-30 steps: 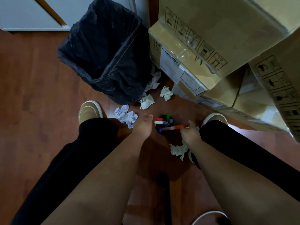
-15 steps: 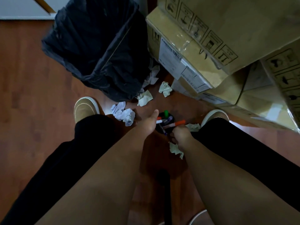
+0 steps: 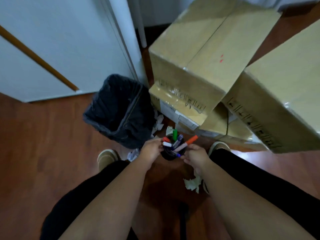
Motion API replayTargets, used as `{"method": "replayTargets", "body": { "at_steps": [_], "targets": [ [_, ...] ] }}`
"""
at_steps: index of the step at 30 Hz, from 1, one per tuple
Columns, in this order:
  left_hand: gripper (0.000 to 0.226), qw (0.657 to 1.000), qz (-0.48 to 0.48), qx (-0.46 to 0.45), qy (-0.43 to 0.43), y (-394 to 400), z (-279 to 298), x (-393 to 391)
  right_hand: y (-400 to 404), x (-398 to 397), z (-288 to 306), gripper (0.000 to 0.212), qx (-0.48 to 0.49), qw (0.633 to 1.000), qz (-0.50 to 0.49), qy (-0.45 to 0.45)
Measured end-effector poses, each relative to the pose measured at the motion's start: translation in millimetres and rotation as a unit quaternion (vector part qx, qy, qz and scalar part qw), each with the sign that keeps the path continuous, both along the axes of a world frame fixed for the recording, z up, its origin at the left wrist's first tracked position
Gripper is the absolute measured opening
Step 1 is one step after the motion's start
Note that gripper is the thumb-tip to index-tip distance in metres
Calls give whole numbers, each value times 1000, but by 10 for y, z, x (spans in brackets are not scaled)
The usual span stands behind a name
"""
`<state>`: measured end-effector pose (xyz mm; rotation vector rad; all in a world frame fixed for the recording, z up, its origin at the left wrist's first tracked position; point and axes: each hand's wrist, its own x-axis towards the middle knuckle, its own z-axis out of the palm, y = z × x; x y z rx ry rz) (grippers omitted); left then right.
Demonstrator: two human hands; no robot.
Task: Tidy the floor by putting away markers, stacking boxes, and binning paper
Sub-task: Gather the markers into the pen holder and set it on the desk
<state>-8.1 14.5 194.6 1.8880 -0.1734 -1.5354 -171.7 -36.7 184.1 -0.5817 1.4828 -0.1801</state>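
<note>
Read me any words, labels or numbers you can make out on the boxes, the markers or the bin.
Nothing can be read.
Top cardboard box: a row of black handling symbols, blurred; two small red marks, not letters.
Right box: the same kind of symbols, blurred.
Lower box's white shipping label: print too small.
Markers and bin: no text visible.

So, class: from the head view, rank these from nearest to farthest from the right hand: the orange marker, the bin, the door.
1. Orange marker: just above the right hand, standing in the cup.
2. Bin: up and to the left, on the floor.
3. Door: far upper left, behind the bin.
</note>
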Motion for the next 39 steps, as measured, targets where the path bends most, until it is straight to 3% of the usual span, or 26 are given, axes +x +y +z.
{"method": "replayTargets", "body": {
  "at_steps": [2,5,12,22,30,35,39],
  "targets": [
    [31,997,-48,-55,-17,42,262,135,-11,47,315,43,-37,999,0,-28],
    [34,979,-136,-105,-109,104,672,354,-3,115,796,35,-112,992,4,-50],
    [41,938,-181,-244,-167,197,1677,577,140,122,1809,40,-204,964,-6,-171],
    [27,907,-90,-403,-80,141,3071,724,63,232,3236,50,-390,883,24,-262],
    [29,852,-43,-511,-109,-352,4140,888,-491,628,4264,49,-548,798,35,-250],
    [42,810,-5,-574,-121,-913,4466,1186,-1091,1072,4680,42,-596,753,51,-275],
    [43,800,25,-580,-151,-1414,4451,1440,-1542,1457,4717,37,-611,744,38,-268]
  ]
}}
